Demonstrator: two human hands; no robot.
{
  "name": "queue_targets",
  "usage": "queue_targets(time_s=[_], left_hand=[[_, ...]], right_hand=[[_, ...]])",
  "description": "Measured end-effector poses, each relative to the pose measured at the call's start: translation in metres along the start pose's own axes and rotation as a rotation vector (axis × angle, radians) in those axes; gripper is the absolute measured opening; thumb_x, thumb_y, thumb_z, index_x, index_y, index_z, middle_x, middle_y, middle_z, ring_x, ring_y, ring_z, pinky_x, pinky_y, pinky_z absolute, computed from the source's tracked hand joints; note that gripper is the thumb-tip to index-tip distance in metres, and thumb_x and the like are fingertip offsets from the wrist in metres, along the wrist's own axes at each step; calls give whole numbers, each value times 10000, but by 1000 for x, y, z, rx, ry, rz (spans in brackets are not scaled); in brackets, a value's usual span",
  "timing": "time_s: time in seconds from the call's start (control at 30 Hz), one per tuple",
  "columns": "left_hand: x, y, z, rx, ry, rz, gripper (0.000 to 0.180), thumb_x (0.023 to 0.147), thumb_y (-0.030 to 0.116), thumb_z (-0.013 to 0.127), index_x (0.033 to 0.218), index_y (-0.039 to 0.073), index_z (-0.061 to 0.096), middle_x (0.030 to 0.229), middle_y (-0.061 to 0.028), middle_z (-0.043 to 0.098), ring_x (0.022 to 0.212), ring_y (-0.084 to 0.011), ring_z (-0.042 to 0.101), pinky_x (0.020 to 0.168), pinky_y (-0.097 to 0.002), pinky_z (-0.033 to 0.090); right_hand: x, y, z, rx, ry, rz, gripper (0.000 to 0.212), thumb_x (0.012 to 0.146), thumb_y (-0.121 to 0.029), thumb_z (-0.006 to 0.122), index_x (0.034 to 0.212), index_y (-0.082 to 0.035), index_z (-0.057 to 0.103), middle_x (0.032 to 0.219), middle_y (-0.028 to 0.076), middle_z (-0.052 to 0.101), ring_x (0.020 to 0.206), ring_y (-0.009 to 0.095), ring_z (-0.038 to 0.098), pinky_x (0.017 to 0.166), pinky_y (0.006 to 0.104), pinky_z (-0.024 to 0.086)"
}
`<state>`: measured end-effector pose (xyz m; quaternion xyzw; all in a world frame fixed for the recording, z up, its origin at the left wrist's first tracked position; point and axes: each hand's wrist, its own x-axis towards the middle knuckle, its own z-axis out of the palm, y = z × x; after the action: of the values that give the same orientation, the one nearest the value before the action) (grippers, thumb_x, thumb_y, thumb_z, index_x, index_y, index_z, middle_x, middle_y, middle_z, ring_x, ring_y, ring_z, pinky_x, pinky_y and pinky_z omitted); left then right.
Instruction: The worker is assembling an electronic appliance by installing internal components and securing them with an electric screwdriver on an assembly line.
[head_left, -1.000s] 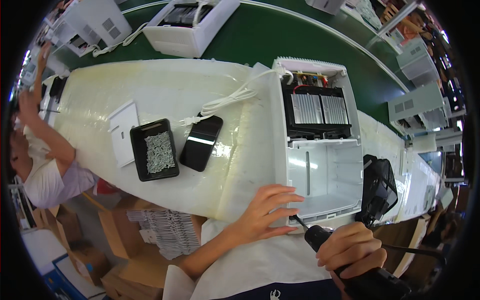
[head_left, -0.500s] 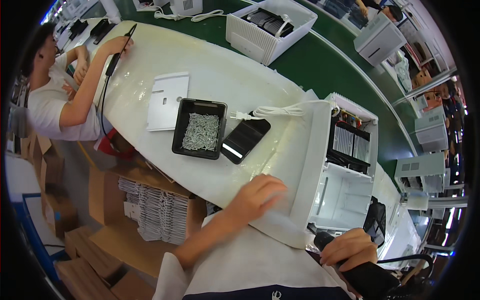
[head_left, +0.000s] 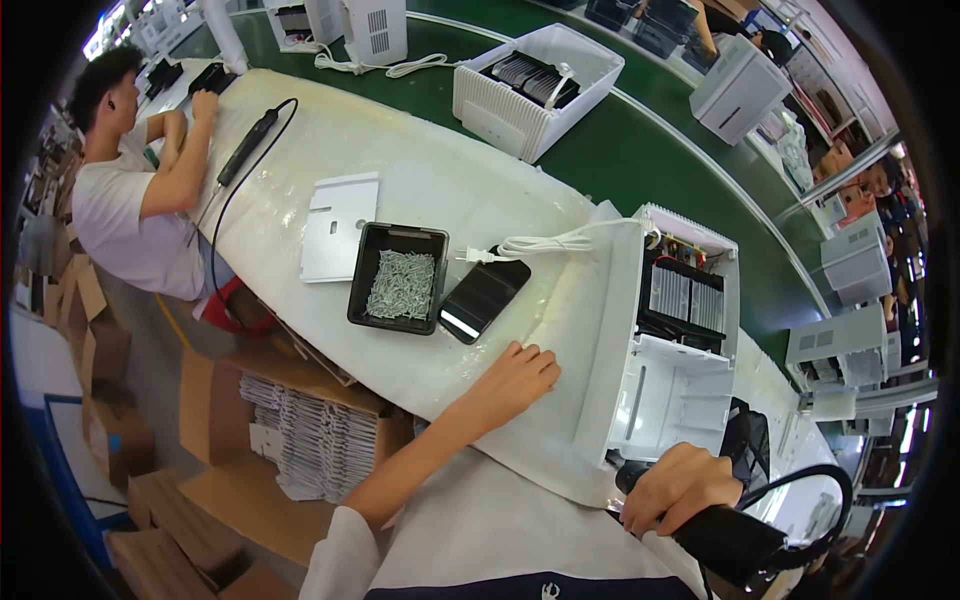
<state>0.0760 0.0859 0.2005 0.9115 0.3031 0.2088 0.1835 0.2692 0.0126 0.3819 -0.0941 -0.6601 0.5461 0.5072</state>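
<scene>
My left hand [head_left: 513, 383] is over the pale table cover, fingers curled inward; whatever they hold, if anything, is hidden. In my right hand [head_left: 680, 488] is a black corded electric screwdriver [head_left: 735, 540], its dark nose beside the white appliance housing [head_left: 590, 390]. That housing lies open side up, with a black-framed finned unit [head_left: 687, 300] in its far half and a bare white compartment [head_left: 668, 395] in the near half. A white power cord [head_left: 545, 243] with a plug runs from it. A black bin of screws [head_left: 402, 283] stands left of a black phone-like slab [head_left: 484, 302].
A flat white panel [head_left: 338, 228] lies behind the bin. At the far left a person in white sits near another corded screwdriver [head_left: 250, 145]. More white housings stand on the green conveyor [head_left: 470, 125]. Below the table's edge is an open carton [head_left: 215, 410] of stacked grey parts.
My left hand has moved slightly left and its fingers have curled. My right hand has shifted left with its screwdriver. The other person has let go of their screwdriver, which lies on the table.
</scene>
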Motion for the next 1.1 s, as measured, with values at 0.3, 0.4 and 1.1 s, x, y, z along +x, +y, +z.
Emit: queue_targets(time_s=[0.3, 0.4, 1.1], left_hand=[[-2, 16, -24, -837, 49, -384, 46, 877, 24, 678, 921, 17, 666, 982, -74, 732, 887, -170, 698, 784, -280, 540], [2, 21, -30, -919, 171, -339, 95, 857, -42, 675, 938, 6, 661, 996, -81, 733, 928, -159, 706, 837, -261, 544], [41, 82, -38, -1659, 240, -119, 181, 863, 79, 746, 831, -28, 604, 808, -135, 594, 667, -207, 605, 527, -288, 512]], right_hand=[[-28, -57, -29, 29, 108, -307, 257, 919, -20, 554, 675, 26, 618, 654, 159, 679, 511, 245, 666, 475, 364, 588], [-13, -67, -30, 330, 142, -977, 296, 932, -151, 603, 688, -7, 516, 509, 143, 558, 335, 232, 558, 275, 335, 500], [-89, -107, -48, 426, 286, -1328, 305, 928, -198, 555, 686, -12, 560, 525, 124, 587, 379, 225, 598, 328, 337, 544]])
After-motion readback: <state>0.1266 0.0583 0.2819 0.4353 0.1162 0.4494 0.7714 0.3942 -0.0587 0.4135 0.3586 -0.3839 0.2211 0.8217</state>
